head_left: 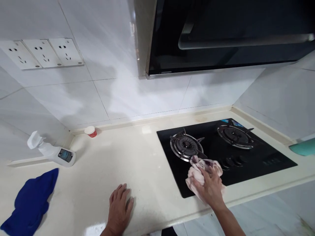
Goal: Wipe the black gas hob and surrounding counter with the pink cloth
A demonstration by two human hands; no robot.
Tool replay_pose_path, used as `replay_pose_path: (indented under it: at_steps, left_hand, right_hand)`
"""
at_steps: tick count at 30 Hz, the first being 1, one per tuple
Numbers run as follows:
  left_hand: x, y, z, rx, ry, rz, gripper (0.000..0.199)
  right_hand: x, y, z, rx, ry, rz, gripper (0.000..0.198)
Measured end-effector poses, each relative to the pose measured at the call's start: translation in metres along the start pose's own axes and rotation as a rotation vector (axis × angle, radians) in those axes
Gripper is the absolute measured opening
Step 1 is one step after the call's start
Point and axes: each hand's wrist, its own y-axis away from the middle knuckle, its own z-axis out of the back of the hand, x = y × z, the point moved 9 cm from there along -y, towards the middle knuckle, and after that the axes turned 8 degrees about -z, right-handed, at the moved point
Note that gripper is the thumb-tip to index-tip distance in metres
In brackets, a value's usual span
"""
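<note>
My right hand (209, 188) presses a crumpled pale pink cloth (197, 175) onto the front left part of the black glass gas hob (173, 173). Its fingers are bent into the cloth, which touches the edge of the left burner (185, 146). Just right of the cloth are the dark control knobs (232, 161). On the pale countertop (145, 177), left of the hob, my left hand (120, 208) rests palm down with its fingers stretched out and nothing in it.
A white spray bottle (55, 154), a blue cloth (31, 203) and a small red-and-white cup (91, 131) are on the counter at left. The right burner (235, 136) sits farther back. A black range hood (221, 55) overhangs the hob. A green object (304, 147) shows at far right.
</note>
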Motion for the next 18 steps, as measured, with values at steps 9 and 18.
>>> replay_pose_path:
  at_steps: [9,18]
  left_hand:
    - [-0.002,0.001,-0.002,-0.014,-0.058,-0.025,0.034]
    - [0.003,0.011,-0.010,-0.043,-0.148,-0.060,0.039]
  right_hand:
    - [0.084,0.033,-0.087,0.236,0.176,0.315,0.055]
    - [0.167,-0.010,-0.127,0.251,0.110,0.262,0.059]
